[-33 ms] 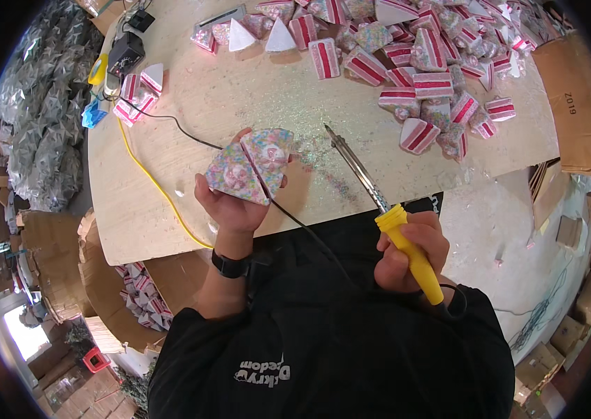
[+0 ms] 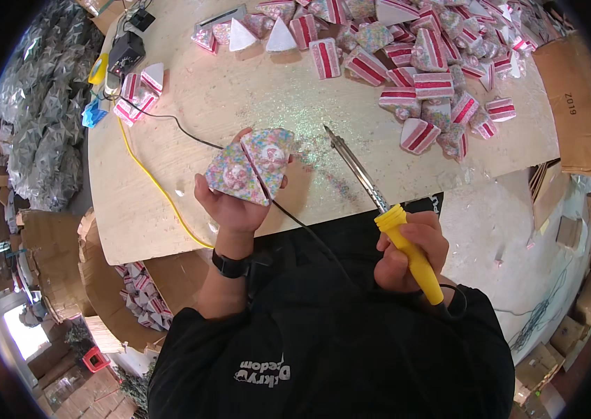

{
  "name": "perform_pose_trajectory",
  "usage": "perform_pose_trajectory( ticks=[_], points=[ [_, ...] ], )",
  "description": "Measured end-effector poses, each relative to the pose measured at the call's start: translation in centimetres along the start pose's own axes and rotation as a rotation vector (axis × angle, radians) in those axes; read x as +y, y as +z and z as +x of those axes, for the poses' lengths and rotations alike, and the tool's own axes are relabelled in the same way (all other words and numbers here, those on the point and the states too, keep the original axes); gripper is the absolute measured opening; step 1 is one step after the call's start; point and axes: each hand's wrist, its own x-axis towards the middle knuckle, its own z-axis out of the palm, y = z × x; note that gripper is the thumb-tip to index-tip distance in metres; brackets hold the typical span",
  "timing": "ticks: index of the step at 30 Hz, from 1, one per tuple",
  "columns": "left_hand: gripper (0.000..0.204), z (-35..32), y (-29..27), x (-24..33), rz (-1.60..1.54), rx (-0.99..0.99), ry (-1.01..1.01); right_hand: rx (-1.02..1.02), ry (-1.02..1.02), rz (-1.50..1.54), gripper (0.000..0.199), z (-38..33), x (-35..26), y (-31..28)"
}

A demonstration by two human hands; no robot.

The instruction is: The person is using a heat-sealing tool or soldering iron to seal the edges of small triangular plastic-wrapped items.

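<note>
No movement was detected since the earlier frame: both hands and their contents were found in the same positions.

Two wedge-shaped pieces (image 2: pixel 250 166), foam-like and covered in pastel sprinkle pattern with glitter, were held together in the left hand (image 2: pixel 234 202) above the near edge of the worktop (image 2: pixel 191 209), just in front of the person's chest. The left fingers were curled under and around the pair, the thumb pressed against one side. One black band (image 2: pixel 230 265) was noted on the left wrist.

One soldering-type iron (image 2: pixel 379 202), with a yellow plastic handle and a long grey metal shaft, was gripped in the right hand (image 2: pixel 411 251); the fingers were wrapped closed around the handle. Its tip was pointed toward the wedges but was kept apart from them. One black cord (image 2: pixel 302 223) was seen running below the wedges.

At the far side of the worktop a heap of similar wedges (image 2: pixel 421 77) was recorded, well over twenty, an exact count not being possible; most showed red-and-white striped sides, some white faces. Three more wedges (image 2: pixel 138 91) were lying at the left beside a black device (image 2: pixel 126 52). One yellow cable (image 2: pixel 152 174) was laid across the pale, glitter-dusted board. Cardboard sheets (image 2: pixel 578 105) were noted at the right.
</note>
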Motion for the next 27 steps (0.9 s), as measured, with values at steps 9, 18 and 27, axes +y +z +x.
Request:
perform_pose_trajectory(
  ticks=[9, 18, 27],
  points=[
    [0.112, -0.1, 0.5, -0.6, -0.156, -0.026, -0.025, -0.096, -0.067, -0.077, 0.033, 0.3, 0.6, -0.5],
    [0.114, -0.7, 0.7, -0.1, -0.249, -0.078, 0.011, -0.093, -0.022, -0.043, 0.035, 0.0, 0.8, 0.1],
    [0.116, -3.2, 0.6, 1.2, -0.115, 0.050, 0.140, -0.174, -0.041, 0.028, 0.031, 0.7, 1.3, 2.0]
  ],
)
